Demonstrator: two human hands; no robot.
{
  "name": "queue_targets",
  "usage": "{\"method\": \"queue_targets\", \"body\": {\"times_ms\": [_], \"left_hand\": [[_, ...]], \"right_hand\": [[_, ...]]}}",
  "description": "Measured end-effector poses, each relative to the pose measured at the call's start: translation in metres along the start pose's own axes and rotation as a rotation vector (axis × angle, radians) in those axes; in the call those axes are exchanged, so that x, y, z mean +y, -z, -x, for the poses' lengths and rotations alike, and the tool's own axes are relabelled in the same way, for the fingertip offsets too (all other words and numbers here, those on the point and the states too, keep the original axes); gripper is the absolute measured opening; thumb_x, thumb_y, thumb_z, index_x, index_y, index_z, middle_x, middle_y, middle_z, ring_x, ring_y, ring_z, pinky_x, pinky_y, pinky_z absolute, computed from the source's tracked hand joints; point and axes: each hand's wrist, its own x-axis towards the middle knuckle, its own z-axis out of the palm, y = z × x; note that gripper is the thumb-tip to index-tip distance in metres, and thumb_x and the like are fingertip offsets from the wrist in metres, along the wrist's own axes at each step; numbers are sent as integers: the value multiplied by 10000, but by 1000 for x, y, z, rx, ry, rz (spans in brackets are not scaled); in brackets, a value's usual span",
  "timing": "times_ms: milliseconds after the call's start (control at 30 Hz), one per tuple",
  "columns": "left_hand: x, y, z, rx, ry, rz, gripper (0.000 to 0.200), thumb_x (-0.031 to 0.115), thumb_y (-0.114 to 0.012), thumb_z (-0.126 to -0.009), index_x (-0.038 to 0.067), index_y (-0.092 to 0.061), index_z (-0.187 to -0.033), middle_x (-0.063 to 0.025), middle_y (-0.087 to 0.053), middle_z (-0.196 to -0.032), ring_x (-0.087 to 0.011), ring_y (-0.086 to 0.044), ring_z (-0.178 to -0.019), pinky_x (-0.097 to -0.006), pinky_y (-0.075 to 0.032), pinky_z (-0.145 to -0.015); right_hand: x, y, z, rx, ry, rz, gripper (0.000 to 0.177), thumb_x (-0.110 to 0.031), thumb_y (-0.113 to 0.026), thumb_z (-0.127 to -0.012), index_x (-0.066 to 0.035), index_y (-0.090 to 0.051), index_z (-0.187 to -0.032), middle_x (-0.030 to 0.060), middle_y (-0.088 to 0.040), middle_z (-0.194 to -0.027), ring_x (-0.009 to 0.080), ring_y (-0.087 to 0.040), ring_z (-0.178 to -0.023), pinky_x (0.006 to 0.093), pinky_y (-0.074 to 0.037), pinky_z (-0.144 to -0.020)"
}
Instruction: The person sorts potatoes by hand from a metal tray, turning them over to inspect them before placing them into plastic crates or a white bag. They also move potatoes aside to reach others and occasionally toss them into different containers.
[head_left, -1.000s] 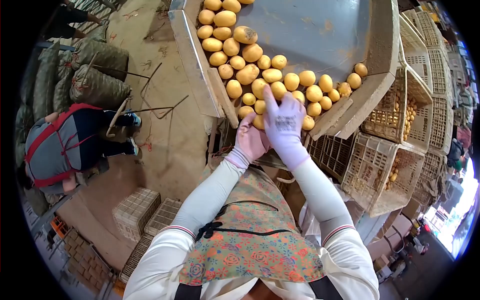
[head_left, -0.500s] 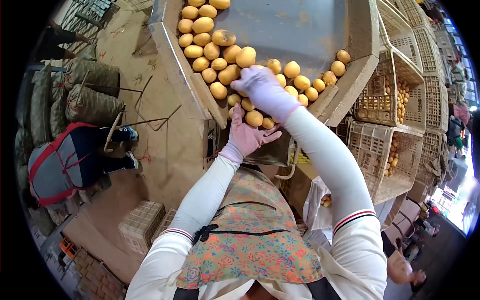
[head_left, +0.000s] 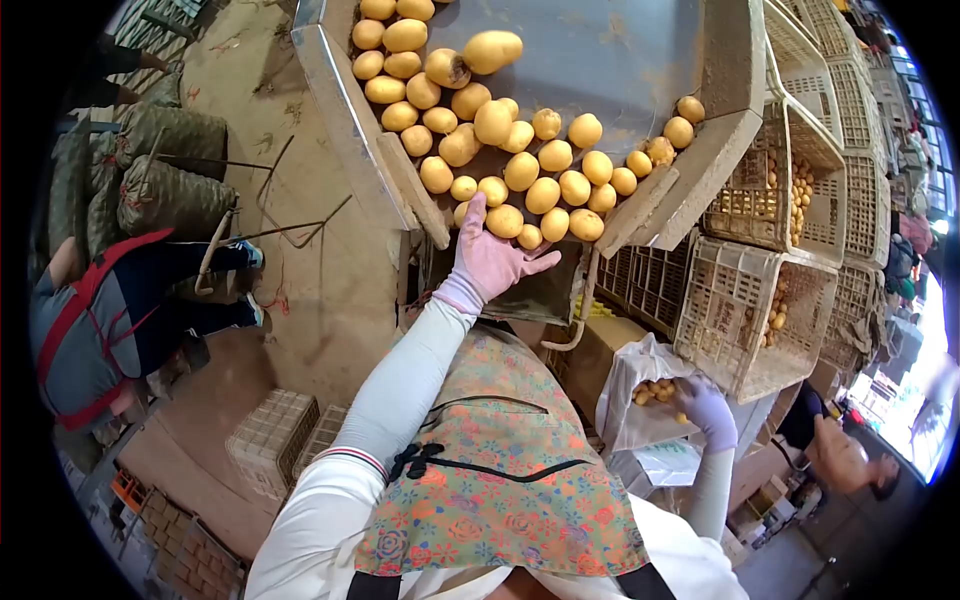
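Below the grey tray (head_left: 600, 60), a curved rod (head_left: 584, 305) is being seen between the hands; the tray is being flanked by crates (head_left: 725, 312) on its right and, farther, by sacks (head_left: 175, 197) on its left. Unlike half a second ago, the right hand (head_left: 708, 410) is being held off the tray, at a lined box (head_left: 617, 422) below its right; its grip cannot be told. The left hand (head_left: 490, 263) is being kept spread beside yellow, rounded potatoes (head_left: 522, 171), being gathered along the tray's left and near edges.

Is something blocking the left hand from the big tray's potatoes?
Nothing visible: the left hand is at the near end of the tray, right by the closest potatoes. Wooden strips stand only at the sides.
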Motion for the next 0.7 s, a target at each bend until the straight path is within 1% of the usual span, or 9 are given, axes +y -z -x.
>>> {"method": "queue_targets", "body": {"times_ms": [33,100,167,300,400,433,500,533,700], "left_hand": [[-1,3,2,12,4,-1,875,656,-608,-902,161,-317,-1562,-123,-341,-1600,-432,-412,-1395,-699,-292,-1145],[-1,4,-2,3,33,-41,779,590,-603,-934,177,-352,-1545,-111,-386,-1570,-398,-448,-1377,-690,-315,-1136],[-5,11,0,11,30,-45,732,547,-582,-959,177,-352,-1548,-110,-396,-1568,-397,-423,-1402,-690,-305,-1144],[-7,10,9,-168,-10,97,805,671,-496,-954,187,-321,-1574,-113,-360,-1604,-379,-353,-1459,-680,-275,-1162],[-1,3,15,49,-56,152,886,793,-400,-919,203,-312,-1575,-92,-387,-1588,-321,-390,-1443,-627,-353,-1133],[-6,-5,16,66,-116,-151,838,756,-419,-939,198,-335,-1559,-91,-419,-1565,-302,-433,-1409,-620,-392,-1105],[-3,3,11,147,-59,-228,813,742,-435,-944,199,-356,-1543,-86,-434,-1554,-304,-470,-1378,-613,-402,-1099],[-2,12,7,82,-32,-157,807,740,-453,-941,203,-361,-1535,-79,-428,-1560,-314,-472,-1383,-627,-403,-1093],[5,-5,4,-125,-48,-71,786,715,-424,-969,250,-274,-1584,-73,-354,-1612,-369,-376,-1460,-707,-357,-1091]], "right_hand": [[-13,-13,-1,314,177,-94,445,-141,-714,-833,-23,-654,-1258,196,-683,-1211,354,-647,-1108,412,-507,-994],[-133,18,-20,470,343,-184,477,-185,-703,-849,-25,-630,-1292,188,-664,-1240,339,-628,-1142,445,-475,-1030],[-203,27,-55,709,642,172,529,-236,-697,-861,-17,-586,-1329,189,-632,-1257,343,-580,-1203,507,-355,-1123],[-266,-11,-129,730,581,481,584,-281,-675,-848,-16,-560,-1355,194,-572,-1357,312,-543,-1247,492,-325,-1142],[-264,-24,-158,679,804,226,597,-261,-717,-804,-32,-563,-1334,215,-556,-1330,352,-545,-1189,517,-364,-1080],[-265,-5,-153,760,740,351,525,-225,-705,-800,-40,-595,-1279,188,-588,-1296,310,-548,-1173,503,-393,-1028],[-274,-5,-149,889,616,334,491,-221,-706,-803,-66,-608,-1258,164,-598,-1257,307,-549,-1141,500,-406,-997],[-276,-5,-151,782,714,263,450,-214,-706,-802,-83,-618,-1223,157,-606,-1210,320,-567,-1097,493,-425,-967],[-294,41,-186,895,614,151,417,-217,-677,-850,-73,-604,-1234,144,-623,-1190,358,-601,-1060,485,-462,-929]]}}
